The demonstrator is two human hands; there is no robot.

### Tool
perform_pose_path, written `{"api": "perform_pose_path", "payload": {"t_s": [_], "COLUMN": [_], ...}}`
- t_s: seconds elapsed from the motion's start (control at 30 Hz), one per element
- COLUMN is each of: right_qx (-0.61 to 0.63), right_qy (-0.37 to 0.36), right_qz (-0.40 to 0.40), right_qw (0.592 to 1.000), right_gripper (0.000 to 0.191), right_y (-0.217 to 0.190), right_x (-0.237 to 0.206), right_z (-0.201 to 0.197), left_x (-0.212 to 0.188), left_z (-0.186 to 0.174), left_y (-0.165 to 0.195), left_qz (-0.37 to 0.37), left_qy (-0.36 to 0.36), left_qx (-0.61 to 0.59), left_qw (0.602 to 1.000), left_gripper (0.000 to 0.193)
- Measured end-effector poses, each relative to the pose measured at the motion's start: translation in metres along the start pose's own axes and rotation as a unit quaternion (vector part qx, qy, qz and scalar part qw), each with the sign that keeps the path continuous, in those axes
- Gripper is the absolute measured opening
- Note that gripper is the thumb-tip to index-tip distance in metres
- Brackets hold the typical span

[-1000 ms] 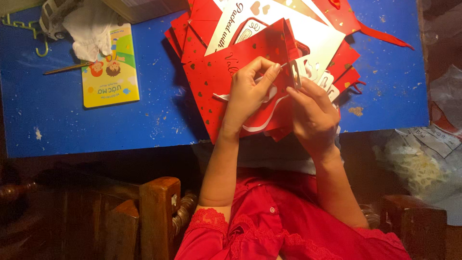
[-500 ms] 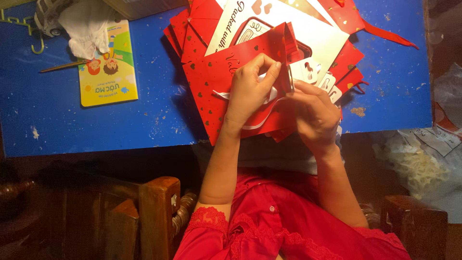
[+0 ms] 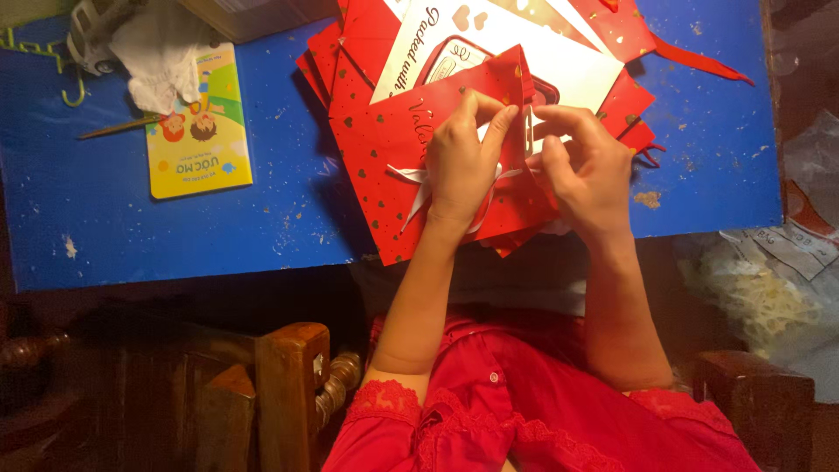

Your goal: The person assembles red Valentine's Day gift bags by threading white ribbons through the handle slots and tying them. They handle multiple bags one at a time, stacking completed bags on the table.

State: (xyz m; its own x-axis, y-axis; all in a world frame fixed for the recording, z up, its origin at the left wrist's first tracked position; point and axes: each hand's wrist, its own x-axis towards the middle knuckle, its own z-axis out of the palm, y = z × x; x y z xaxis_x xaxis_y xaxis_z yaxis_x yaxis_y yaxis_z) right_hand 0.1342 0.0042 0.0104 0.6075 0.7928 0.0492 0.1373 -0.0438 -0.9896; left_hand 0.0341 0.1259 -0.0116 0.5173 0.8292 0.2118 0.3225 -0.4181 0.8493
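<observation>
A flat red gift bag with small gold hearts and a white ribbon handle lies on a blue table, on top of a pile of similar red and white bags. My left hand rests on the bag and pinches its upper right edge between thumb and fingers. My right hand is right beside it, fingers curled on the same edge near a white cut-out part. The ribbon runs out from under my left hand.
A yellow-green children's booklet lies at the table's left, with crumpled white tissue and a thin stick by it. A wooden chair arm stands below left. Plastic wrapping sits off the table's right edge.
Both hands have worked upward along the bag's right edge; the fold of the red bag has been pulled closer together, and the view has shifted slightly.
</observation>
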Motion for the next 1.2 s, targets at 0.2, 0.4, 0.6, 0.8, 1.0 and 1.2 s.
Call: {"api": "perform_pose_path", "payload": {"t_s": [0.2, 0.4, 0.6, 0.8, 1.0, 1.2], "right_qx": [-0.159, -0.103, -0.188, -0.027, 0.182, 0.159], "right_qy": [0.011, -0.039, -0.013, 0.034, 0.104, 0.009], "right_qz": [-0.047, -0.077, -0.054, -0.063, -0.023, -0.051], "right_qw": [0.986, 0.991, 0.981, 0.997, 0.978, 0.986], "right_gripper": [0.028, 0.025, 0.017, 0.014, 0.007, 0.023], "right_y": [-0.008, -0.006, 0.004, 0.037, 0.057, 0.041], "right_x": [0.022, 0.030, 0.031, 0.033, 0.040, 0.037], "right_z": [0.008, 0.005, 0.007, 0.000, -0.006, -0.007], "left_x": [-0.004, -0.005, -0.003, 0.004, 0.006, 0.006], "left_z": [-0.001, -0.011, -0.008, -0.016, -0.031, -0.034], "left_y": [0.000, -0.006, -0.009, -0.022, -0.033, -0.036], "left_qz": [0.015, 0.019, 0.007, -0.121, -0.158, -0.158], "left_qy": [-0.010, -0.046, -0.039, -0.136, -0.173, -0.174], "left_qx": [-0.023, -0.080, -0.092, -0.305, -0.372, -0.420], "left_qw": [1.000, 0.996, 0.995, 0.935, 0.898, 0.877], "left_gripper": [0.019, 0.015, 0.014, 0.036, 0.043, 0.046]}}
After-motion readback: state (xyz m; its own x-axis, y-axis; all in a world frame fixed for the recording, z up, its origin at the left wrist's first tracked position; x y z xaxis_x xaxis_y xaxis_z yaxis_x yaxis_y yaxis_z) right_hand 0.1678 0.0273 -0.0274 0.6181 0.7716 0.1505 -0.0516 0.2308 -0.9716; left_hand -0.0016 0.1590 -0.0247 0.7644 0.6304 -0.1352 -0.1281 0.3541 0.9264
